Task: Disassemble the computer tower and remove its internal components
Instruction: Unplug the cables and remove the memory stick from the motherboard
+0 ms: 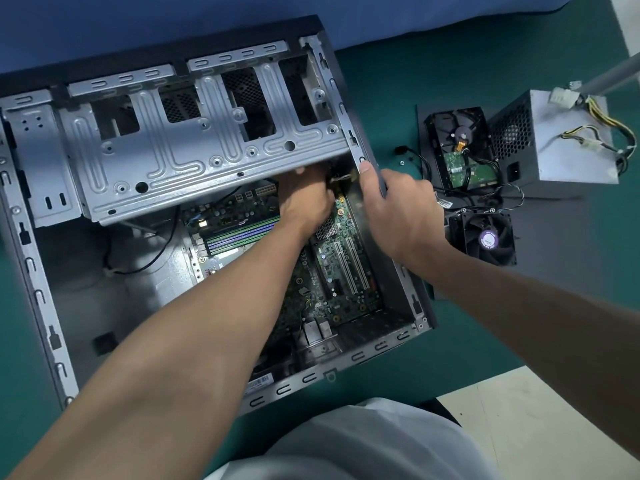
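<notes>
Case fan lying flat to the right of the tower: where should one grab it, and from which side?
Come from above and pinch the case fan by two opposite sides of its square frame, never the blades. It lies flat on the dark panel, hub sticker up, leaving the frame sides exposed. Wires lie at its far edge, so probably lift slowly.

Motherboard [332, 280] inside case [34, 271]; hard drive [457, 150], fan [488, 239], power supply [571, 140] (farthest) to its right.

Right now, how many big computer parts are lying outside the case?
3: the hard drive beside the case, the power supply right of it, the fan nearer the camera. More may lie out of view.
</notes>
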Demonstrator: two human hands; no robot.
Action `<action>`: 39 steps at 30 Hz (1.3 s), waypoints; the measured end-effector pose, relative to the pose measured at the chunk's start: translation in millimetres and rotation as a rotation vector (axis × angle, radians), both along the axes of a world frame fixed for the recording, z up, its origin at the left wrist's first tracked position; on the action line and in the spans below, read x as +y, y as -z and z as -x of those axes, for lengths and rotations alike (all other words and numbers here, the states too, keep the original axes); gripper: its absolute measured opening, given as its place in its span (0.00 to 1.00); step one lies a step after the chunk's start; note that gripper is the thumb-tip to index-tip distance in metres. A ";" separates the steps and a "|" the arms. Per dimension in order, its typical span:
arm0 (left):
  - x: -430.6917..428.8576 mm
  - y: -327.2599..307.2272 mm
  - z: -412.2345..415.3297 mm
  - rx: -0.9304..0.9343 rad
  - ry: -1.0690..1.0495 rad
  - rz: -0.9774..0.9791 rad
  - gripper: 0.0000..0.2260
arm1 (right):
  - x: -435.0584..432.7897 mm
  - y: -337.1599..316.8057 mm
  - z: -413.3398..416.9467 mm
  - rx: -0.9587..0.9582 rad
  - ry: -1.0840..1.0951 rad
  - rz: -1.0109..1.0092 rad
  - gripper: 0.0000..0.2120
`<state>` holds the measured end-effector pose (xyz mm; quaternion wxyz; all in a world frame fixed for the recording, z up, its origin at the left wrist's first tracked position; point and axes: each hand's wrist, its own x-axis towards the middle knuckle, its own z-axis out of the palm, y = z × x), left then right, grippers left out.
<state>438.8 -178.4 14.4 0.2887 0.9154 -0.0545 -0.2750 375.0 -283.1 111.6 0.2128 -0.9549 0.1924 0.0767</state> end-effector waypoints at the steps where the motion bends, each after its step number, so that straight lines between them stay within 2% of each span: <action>1: -0.7 1.1 1.3 -0.058 0.002 0.002 0.05 | 0.1 0.0 -0.3 -0.003 0.000 0.003 0.24; 2: -1.3 1.9 2.3 -0.129 0.001 0.013 0.03 | 0.1 -0.1 -0.3 -0.006 -0.001 0.007 0.24; 4: -2.3 3.4 2.7 -0.240 0.001 0.020 0.07 | 0.2 -0.1 -0.3 -0.008 0.001 0.012 0.25; 6: -2.2 4.6 2.9 -0.265 0.027 0.032 0.08 | 0.3 0.1 -0.4 -0.006 0.001 0.007 0.25; 17: -2.4 9.6 0.4 -0.230 0.040 0.124 0.11 | 0.4 0.4 -1.0 -0.021 -0.001 0.010 0.25; 26: 0.8 12.7 -2.0 -0.186 0.054 0.075 0.08 | 0.3 1.7 -1.3 -0.027 0.000 0.010 0.25; 31: 9.4 9.6 -7.8 -0.245 0.092 -0.004 0.12 | -0.1 1.9 -1.0 -0.025 -0.016 0.020 0.25; 36: 9.6 10.1 -10.2 -0.150 0.080 0.027 0.12 | 0.2 -0.7 -0.7 -0.009 -0.011 0.012 0.24; 39: 7.8 7.6 -11.9 -0.165 0.046 0.032 0.12 | 1.6 -1.7 -0.6 -0.007 -0.009 0.014 0.24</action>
